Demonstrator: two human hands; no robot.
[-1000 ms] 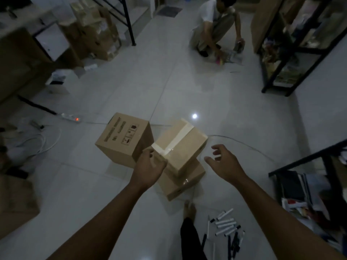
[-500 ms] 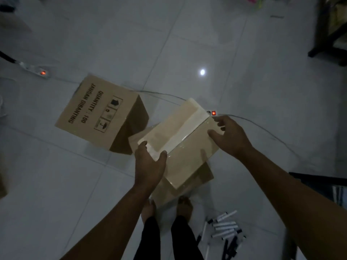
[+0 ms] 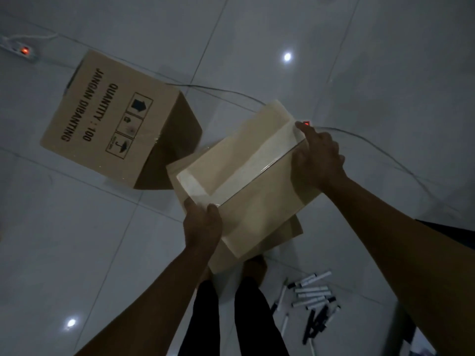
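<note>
Here, both hands are on the pale brown cardboard box sealed with a broad strip of whitish tape [image 3: 257, 196]. Its long axis runs from 8 o'clock to 2 o'clock across the middle of the view, with one hand at each end. The left hand [image 3: 203, 227] grips the 8 o'clock end, nearer the body, with its thumb over the top edge. The right hand [image 3: 317, 158] curls its fingers over the far 2 o'clock end. The box tilts above a flatter brown cardboard box [image 3: 280, 237] lying on the pale tiled floor [image 3: 77, 240]; whether the two touch I cannot tell. With both ends held, the next move is probably a straight lift. At 10 o'clock stands a larger brown carton printed "QUANTITY : 100" [image 3: 102, 119], and at 5 o'clock lies a scatter of black-and-white marker pens [image 3: 311, 296].
</note>
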